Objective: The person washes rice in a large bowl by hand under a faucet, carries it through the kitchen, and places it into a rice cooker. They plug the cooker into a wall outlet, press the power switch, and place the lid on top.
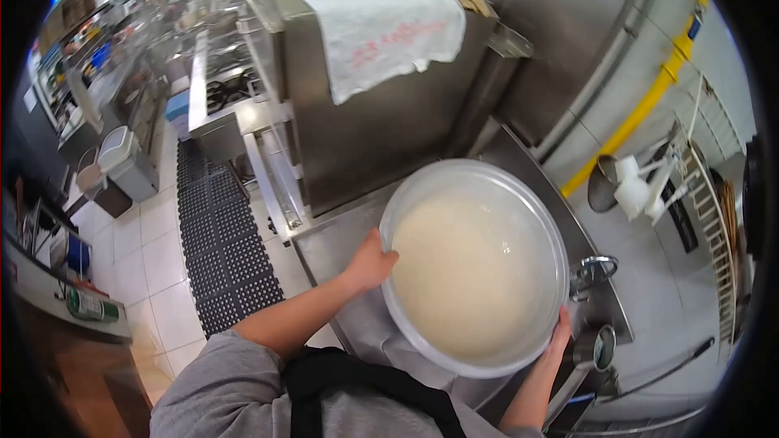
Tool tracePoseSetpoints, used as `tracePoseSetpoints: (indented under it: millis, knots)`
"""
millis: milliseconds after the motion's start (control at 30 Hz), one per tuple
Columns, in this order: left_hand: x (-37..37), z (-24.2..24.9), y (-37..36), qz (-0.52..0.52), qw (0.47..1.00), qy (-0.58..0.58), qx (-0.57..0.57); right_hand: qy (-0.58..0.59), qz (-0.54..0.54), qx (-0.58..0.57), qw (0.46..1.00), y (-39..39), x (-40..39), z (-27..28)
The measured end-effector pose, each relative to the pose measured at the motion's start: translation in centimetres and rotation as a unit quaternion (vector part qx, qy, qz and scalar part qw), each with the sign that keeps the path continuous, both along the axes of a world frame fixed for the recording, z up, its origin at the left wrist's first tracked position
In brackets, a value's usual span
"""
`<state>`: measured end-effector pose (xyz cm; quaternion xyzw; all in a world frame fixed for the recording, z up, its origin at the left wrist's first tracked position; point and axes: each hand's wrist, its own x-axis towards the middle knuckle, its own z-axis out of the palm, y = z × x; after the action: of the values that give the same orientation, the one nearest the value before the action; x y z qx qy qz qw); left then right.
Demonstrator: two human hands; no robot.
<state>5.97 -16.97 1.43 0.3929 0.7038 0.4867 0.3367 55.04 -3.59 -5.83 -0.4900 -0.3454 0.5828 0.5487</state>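
Observation:
A large round metal basin [531, 209] fills the middle of the view, over the steel counter [337, 247]. Inside it lies a pale, off-white mass under cloudy liquid [462, 280], with small glints on the surface. My left hand [373, 262] is closed on the left side of the rim, thumb on top. On the opposite, lower right side, my right hand [558, 334] grips the basin, its fingers partly hidden behind the wall. A metal faucet [596, 272] stands close beside the basin's right edge.
Ahead rises a steel cabinet [373, 138] with a white towel [389, 24] draped over it. Ladles and scoops [633, 186] hang at the right under a yellow pipe [641, 118]. A black rubber mat [223, 243] covers floor at the left, near a stove [227, 81].

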Motion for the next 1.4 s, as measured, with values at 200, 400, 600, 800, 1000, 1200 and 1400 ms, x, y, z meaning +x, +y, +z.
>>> tracePoseSetpoints:
  millis: [200, 400, 600, 800, 1000, 1200, 1400]
  knots:
    - [-3.3, 2.8, -7.0, -0.024, 0.996, 0.001, -0.08, 0.027, 0.026, -0.027, 0.999, -6.9, -4.0, 3.2]
    - [-6.1, 0.5, -14.5, -0.009, 1.0, -0.023, 0.001, -0.097, 0.029, 0.02, 0.995, -13.1, -8.2, 4.9]
    - [-8.4, 2.1, -22.1, 0.004, 0.997, -0.067, 0.048, -0.133, -0.015, 0.002, 0.991, -18.7, -12.4, 4.6]
    - [-10.7, 1.5, -29.5, 0.015, 0.996, -0.087, 0.029, -0.356, 0.044, 0.052, 0.932, -23.5, -16.2, 6.4]
    - [-9.4, 2.5, -35.4, 0.042, 0.991, -0.109, 0.069, -0.696, 0.112, 0.132, 0.697, -20.4, -20.6, 8.3]
    - [-8.0, 1.9, -37.6, 0.106, 0.982, -0.14, 0.074, -0.645, 0.293, 0.149, 0.69, -5.4, -31.3, 10.1]
    - [-4.9, 1.7, -40.4, 0.223, 0.966, -0.111, 0.07, -0.679, 0.227, 0.23, 0.659, -6.0, -42.6, 10.5]
